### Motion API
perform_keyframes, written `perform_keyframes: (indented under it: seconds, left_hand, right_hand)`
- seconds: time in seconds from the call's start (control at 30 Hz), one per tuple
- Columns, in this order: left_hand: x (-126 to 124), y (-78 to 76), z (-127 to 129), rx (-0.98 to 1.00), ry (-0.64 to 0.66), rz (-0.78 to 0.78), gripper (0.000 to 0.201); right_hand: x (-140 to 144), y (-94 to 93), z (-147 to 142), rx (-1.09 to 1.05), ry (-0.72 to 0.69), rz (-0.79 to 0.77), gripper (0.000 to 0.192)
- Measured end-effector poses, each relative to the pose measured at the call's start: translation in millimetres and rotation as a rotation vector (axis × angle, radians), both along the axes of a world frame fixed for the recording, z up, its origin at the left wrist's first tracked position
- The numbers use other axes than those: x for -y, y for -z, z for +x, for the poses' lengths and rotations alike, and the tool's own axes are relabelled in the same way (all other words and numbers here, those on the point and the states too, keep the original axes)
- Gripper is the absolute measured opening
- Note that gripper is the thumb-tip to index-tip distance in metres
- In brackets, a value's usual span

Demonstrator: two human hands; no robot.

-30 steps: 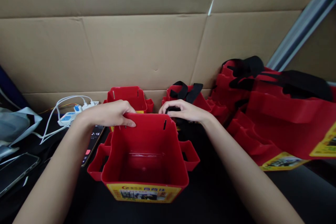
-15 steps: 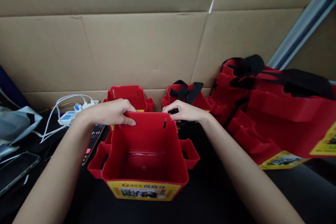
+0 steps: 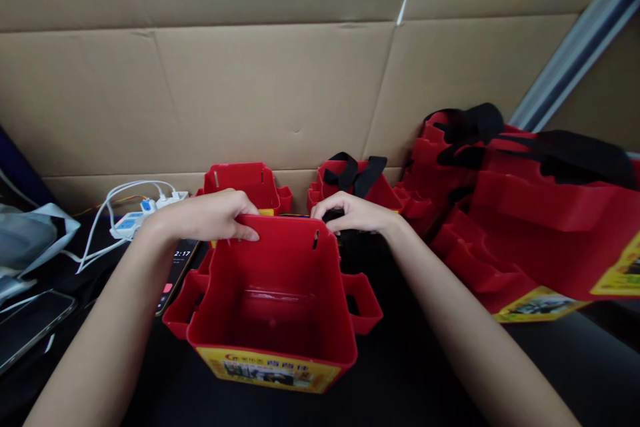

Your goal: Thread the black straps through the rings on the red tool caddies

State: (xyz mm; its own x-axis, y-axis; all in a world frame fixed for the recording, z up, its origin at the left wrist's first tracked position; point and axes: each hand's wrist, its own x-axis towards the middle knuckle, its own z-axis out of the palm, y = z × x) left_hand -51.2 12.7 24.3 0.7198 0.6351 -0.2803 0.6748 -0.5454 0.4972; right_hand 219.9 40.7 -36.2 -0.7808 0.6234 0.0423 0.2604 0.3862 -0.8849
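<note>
The red plastic box (image 3: 273,280) stood on the black surface (image 3: 400,380), centred between the forearms, its open top up and its yellow label (image 3: 270,371) on the near wall. At its far wall, the left hand (image 3: 231,215) grasped the rim near the left corner, thumb inside and fingers behind. The right hand (image 3: 353,212) was curled at the far right corner, beside the upright slot (image 3: 316,239); a dark item (image 3: 331,215), perhaps strap webbing, showed between its thumb and fingers, but whether it was pinched tight could not be told.

The step looked like threading at that slot from behind. Doing it well called for a firm left grip so the wall would not swing, the webbing's end kept flat and square to the narrow opening, and enough length pushed in to catch from inside. Working partly out of sight, the right fingertips would have had to find the slot by feel; tilting the wall slightly might have helped.

Farther off, one red box (image 3: 243,180) stood left, and a strapped box (image 3: 380,190) right of it.

Compared with half a second before, the box's near edge and label had shifted a little left, the right hand had edged slightly right, and the left hand and the far boxes had stayed essentially put.
</note>
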Motion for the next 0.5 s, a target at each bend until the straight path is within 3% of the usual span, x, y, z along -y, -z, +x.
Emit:
perform_keyframes:
  seconds: [0.23, 0.5]
  left_hand:
    - [0.7, -0.1, -0.2, 0.009, 0.010, -0.010, 0.023]
    - [2.1, -0.4, -0.4, 0.001, 0.004, 0.004, 0.022]
  right_hand:
    - [2.6, -2.4, -5.1, -0.021, -0.044, 0.008, 0.010]
    - [4.5, -4.8, -7.9, -0.010, -0.121, -0.022, 0.015]
